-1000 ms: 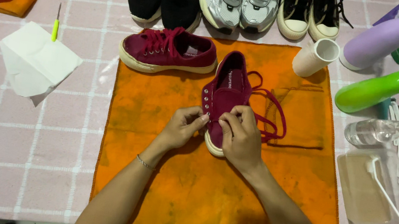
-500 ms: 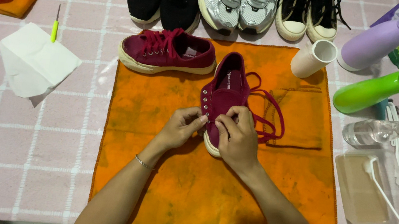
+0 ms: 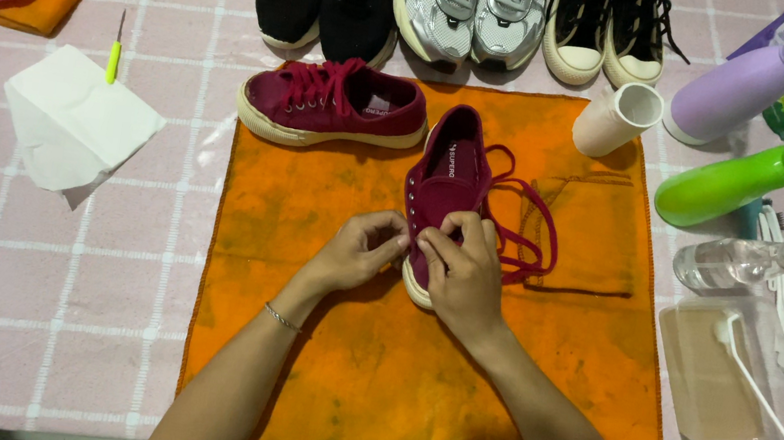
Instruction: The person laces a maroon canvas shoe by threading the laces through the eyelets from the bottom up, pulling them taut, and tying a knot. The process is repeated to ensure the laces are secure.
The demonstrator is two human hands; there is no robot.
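Over the last second I see almost nothing move: my left hand [image 3: 363, 251] and right hand [image 3: 464, 268] sit at the toe end of the maroon shoe [image 3: 445, 182] just as they did, and only the fingertips have crept a little closer together across the lowest eyelets. I read that as slow, fiddly lace work in progress, with the shoe itself not shifted on the orange cloth [image 3: 296, 339].

The left hand's thumb and forefinger are pinched together at the shoe's left eyelet row, near the toe; whether they actually nip the lace there I cannot tell, since the fingers hide it. The right hand lies curled over the toe and lower tongue, fingers closed down on the shoe, touching the left hand's fingertips. The maroon lace [image 3: 524, 227] trails loose from under the right hand, looping on the cloth to the right of the shoe.

The shoe lies near the middle of the cloth, toe toward me, heel toward the far edge of the worktop [image 3: 77, 310]. Its mate, the laced maroon shoe [image 3: 332, 104], lies on its side at the cloth's far left corner, apart from my hands. A white cup [image 3: 615, 118] lies tipped at the far right corner.
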